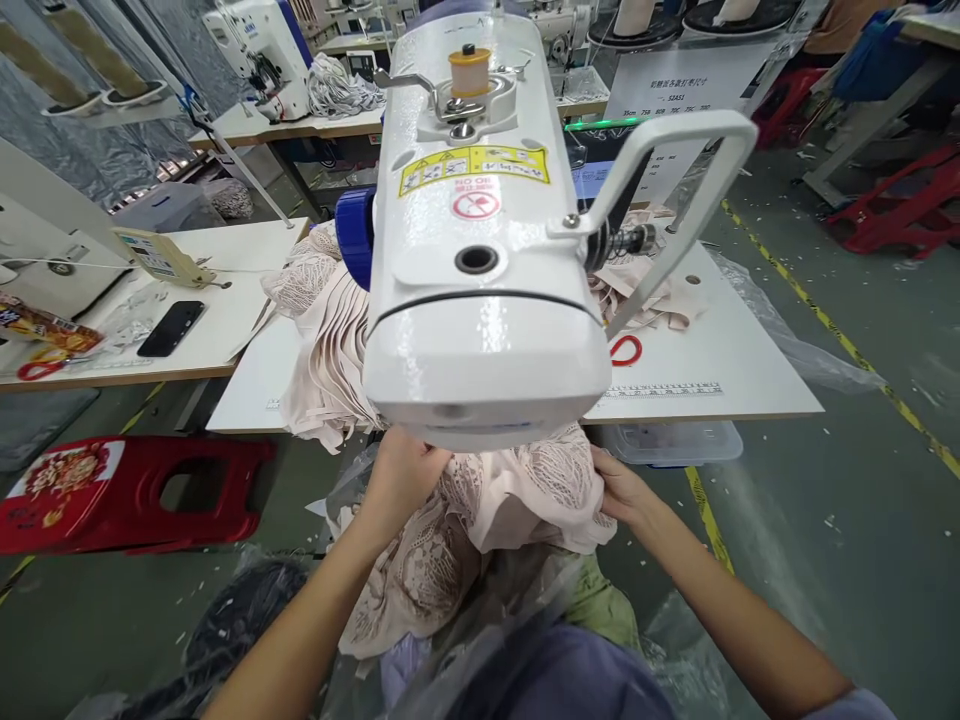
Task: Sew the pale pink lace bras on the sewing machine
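A white sewing machine (480, 250) fills the middle of the view and hides the needle area. Below its head lies pale pink lace fabric (517, 490), draped off the table's front edge onto my lap. My left hand (401, 475) grips the fabric just under the machine head, fingers curled into the cloth. My right hand (622, 490) holds the fabric's right edge. More of the pink pieces (330, 330) are piled on the table to the left of the machine.
The white table (720, 370) carries a ruler strip and red scissors (626, 350). A red stool (135, 490) stands on the floor at left. A side table (225, 330) holds a black phone (171, 327). Clear plastic bags lie around my lap.
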Demonstrator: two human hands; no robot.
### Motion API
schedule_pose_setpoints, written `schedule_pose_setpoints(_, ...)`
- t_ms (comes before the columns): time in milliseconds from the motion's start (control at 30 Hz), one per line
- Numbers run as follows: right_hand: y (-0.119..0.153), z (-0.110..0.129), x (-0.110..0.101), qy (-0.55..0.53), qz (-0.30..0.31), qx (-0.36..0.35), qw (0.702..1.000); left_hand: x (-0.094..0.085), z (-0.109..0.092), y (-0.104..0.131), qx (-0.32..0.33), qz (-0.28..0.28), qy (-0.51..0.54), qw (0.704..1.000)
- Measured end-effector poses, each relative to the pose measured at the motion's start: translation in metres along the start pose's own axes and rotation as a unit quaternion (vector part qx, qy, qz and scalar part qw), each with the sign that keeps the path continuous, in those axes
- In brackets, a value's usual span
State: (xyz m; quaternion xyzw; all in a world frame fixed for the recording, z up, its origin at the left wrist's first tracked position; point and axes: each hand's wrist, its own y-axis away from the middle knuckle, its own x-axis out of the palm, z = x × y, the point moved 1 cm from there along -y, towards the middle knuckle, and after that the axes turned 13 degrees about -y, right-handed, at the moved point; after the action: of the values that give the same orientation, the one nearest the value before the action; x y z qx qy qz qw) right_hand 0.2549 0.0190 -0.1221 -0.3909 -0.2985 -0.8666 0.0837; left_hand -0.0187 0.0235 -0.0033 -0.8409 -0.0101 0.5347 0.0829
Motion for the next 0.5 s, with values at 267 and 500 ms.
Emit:
schedule_pose_setpoints(267,0.049,0.062,0.037,0.141,-0.099,-0.145,0.974,-0.023,-0.039,0.059,0.106,-0.187,-0.037,0.976)
schedule_pose_setpoints(500,0.084,0.034,0.117,0.447,0.278,-0.088,0.846,-0.013,-0.091,0.071,0.276,-0.032,-0.002,0.961)
